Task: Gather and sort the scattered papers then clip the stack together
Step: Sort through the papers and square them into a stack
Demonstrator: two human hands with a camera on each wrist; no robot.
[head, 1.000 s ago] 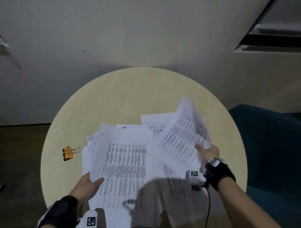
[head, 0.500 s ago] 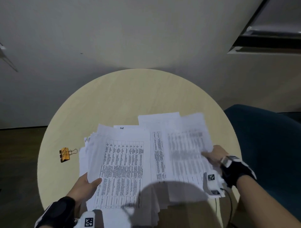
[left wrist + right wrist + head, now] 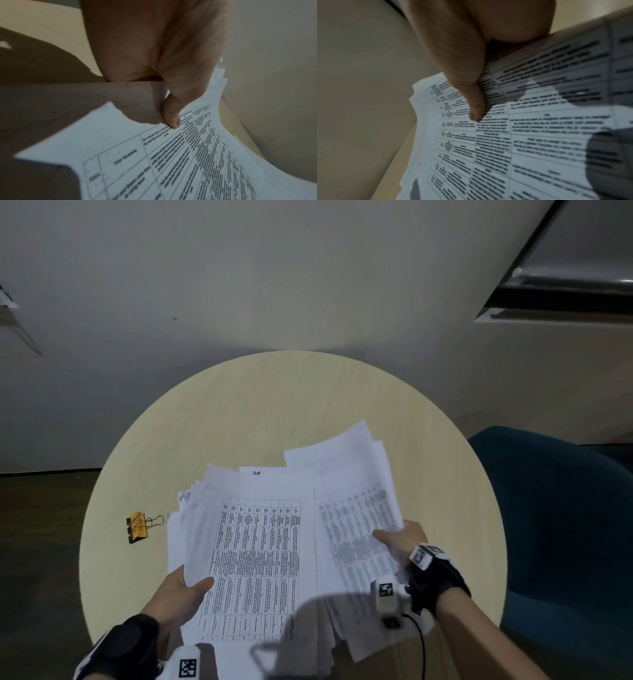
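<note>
Papers (image 3: 260, 546): left hand (image 3: 178, 594) pinches main stack, right hand (image 3: 400, 542) pinches loose sheets w/ thumb, prob. to merge; binder clip (image 3: 138, 527) waits on counter (image 3: 274, 412).

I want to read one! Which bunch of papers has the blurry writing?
The right bunch, which the right hand grips. Its print is smeared in the head view, while the table on the left bunch, gripped by the left hand, looks sharp.

Head view downward over table (image 3: 239, 419), wrist views close, sharing papers (image 3: 253, 546)
</note>
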